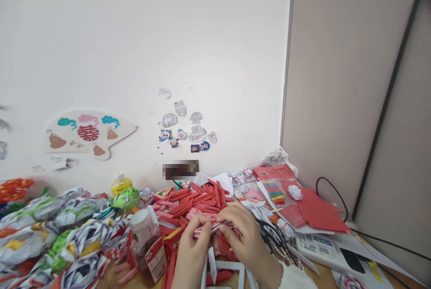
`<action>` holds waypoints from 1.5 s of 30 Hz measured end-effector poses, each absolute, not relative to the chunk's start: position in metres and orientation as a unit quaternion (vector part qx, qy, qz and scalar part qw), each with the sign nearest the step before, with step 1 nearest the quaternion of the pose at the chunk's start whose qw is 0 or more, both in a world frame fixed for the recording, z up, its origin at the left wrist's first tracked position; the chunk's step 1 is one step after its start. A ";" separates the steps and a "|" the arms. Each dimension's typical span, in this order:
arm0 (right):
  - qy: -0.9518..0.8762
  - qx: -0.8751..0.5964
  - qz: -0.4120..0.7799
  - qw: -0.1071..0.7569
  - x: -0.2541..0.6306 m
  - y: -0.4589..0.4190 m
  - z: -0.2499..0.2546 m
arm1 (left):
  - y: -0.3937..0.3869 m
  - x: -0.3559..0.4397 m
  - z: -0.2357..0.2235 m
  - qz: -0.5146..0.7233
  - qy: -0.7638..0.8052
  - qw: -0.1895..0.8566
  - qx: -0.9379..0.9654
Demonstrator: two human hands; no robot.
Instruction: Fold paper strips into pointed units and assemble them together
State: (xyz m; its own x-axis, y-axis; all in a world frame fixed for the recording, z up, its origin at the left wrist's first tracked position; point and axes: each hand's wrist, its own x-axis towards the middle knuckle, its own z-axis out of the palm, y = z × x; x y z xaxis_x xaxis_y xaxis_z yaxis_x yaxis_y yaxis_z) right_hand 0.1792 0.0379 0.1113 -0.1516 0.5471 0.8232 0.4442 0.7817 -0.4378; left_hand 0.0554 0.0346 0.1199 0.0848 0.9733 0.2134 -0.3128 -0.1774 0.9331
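My left hand (193,238) and my right hand (244,237) meet low in the middle of the head view. Thumbs and fingers of both are closed on a folded paper strip (215,227) with red and white layers. Part of it is hidden behind my fingers, so I cannot tell whether it is one strip or a thin bundle. Just beyond spreads a heap of folded red paper strips (202,198). Beneath my hands lie folded white paper strips (232,265), partly covered by my right hand.
Left of my hands stands a clear lidded jar (140,222); woven paper pieces (87,239) crowd the far left, near a yellow bottle (120,184). To the right are black-handled scissors (271,234), red paper sheets (319,210) and a white package (319,249). A wall (215,46) rises behind.
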 end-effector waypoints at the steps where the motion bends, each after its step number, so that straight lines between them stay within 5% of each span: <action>1: -0.754 -0.327 0.043 0.568 0.179 0.037 0.111 | 0.033 0.056 0.121 0.589 0.344 0.530 0.503; 26: -0.693 -0.374 -0.093 0.610 0.169 0.024 0.099 | 0.008 0.068 0.135 0.611 0.421 0.401 0.537; 38: -0.700 -0.345 0.123 0.614 0.203 0.039 0.125 | 0.023 0.061 0.127 0.591 0.346 0.543 0.487; 42: -0.711 -0.327 0.271 0.561 0.210 0.040 0.124 | 0.024 0.059 0.130 0.522 0.336 0.612 0.490; 45: -0.734 -0.332 0.272 0.527 0.209 0.036 0.124 | 0.024 0.059 0.132 0.461 0.357 0.627 0.516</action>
State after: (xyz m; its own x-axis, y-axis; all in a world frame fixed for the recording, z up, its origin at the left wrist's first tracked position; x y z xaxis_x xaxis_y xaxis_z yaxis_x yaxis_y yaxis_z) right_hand 0.2094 0.0360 0.1244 -0.2246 0.7735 0.5927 0.1996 0.6318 -0.7490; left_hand 0.0589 0.0244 0.1321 0.3199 0.9470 0.0271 -0.2089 0.0426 0.9770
